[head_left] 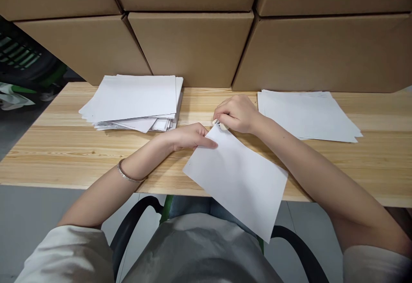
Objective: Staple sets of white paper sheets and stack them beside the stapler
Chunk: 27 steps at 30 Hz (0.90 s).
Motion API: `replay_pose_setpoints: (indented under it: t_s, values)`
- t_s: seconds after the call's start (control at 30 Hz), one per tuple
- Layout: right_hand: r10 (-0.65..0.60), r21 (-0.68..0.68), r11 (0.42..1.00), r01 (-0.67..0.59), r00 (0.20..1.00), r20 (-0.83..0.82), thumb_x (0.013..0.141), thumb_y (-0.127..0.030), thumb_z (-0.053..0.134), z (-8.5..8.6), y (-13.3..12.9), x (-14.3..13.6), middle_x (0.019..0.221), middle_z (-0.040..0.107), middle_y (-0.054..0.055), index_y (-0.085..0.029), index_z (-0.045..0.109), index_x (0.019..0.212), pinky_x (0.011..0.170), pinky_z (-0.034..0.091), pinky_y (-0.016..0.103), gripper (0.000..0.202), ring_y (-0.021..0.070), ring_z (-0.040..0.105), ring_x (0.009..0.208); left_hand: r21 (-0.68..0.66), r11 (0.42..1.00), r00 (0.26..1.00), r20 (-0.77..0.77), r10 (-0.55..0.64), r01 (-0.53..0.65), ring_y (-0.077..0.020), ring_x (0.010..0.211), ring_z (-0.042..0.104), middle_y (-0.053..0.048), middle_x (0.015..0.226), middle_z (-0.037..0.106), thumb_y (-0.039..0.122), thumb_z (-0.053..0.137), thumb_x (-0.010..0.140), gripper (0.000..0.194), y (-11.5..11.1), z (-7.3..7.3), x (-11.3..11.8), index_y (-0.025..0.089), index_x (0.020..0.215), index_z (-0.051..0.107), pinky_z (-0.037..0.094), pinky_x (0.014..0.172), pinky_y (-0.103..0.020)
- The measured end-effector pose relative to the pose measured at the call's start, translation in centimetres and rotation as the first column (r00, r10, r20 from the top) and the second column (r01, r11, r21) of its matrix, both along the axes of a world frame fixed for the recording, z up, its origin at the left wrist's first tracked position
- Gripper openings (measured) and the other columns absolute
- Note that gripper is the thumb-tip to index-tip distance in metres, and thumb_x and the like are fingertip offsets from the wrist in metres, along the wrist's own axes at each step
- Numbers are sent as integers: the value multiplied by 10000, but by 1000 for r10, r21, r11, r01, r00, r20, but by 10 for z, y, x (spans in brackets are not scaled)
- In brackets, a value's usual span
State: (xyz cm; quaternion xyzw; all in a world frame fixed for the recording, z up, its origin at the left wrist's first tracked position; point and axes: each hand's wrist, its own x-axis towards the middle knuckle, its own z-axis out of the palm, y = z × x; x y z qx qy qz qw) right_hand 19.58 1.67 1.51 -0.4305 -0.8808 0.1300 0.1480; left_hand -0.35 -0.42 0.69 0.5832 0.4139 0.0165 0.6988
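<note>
A white sheet of paper (pixel 238 180) slants over the table's front edge, its lower part hanging above my lap. My left hand (pixel 193 137) pinches its upper left edge, thumb on top and the other fingers underneath. At the sheet's top corner, my right hand (pixel 238 113) is closed around a small cream-coloured tool (pixel 219 124) with dark marks. Most of that tool is hidden by the fingers, so its kind cannot be made out. Whether the sheet is single or several layers does not show.
A thick, uneven paper stack (pixel 138 98) lies on the wooden table (pixel 96 156) at left. A thinner paper pile (pixel 305 113) is at right, beside my right forearm. Stacked cardboard boxes (pixel 189 47) wall off the back. Below are black chair armrests (pixel 131 223).
</note>
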Motion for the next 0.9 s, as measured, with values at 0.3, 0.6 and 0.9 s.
replay_pose_setpoints:
  t_s: [0.3, 0.6, 0.9]
  values:
    - [-2, 28, 1000, 3, 1000, -30, 884, -357, 347, -2, 3, -1, 495, 475, 1, -216, 564, 445, 591, 146, 315, 510, 119, 304, 529, 48, 998, 999, -5, -49, 50, -125, 563, 609, -24, 632, 674, 315, 720, 781, 194, 1, 0, -1, 139, 707, 749, 473, 569, -235]
    - [-55, 102, 994, 43, 991, 119, 865, -283, 385, -1, 1, -4, 496, 477, 2, -178, 611, 495, 584, 105, 318, 446, 115, 288, 510, 162, 987, 998, 56, -3, -6, -127, 668, 594, -17, 790, 682, 416, 726, 782, 276, -2, -4, 3, 152, 862, 715, 430, 605, -238]
    - [-44, 134, 991, 14, 974, 224, 915, -282, 331, -4, -2, -13, 710, 692, 65, -163, 704, 648, 568, 137, 328, 475, 154, 449, 609, 533, 821, 977, 158, 141, -204, -69, 540, 242, 69, 585, 283, 561, 708, 766, 460, 3, -20, 10, 169, 661, 491, 143, 487, -248]
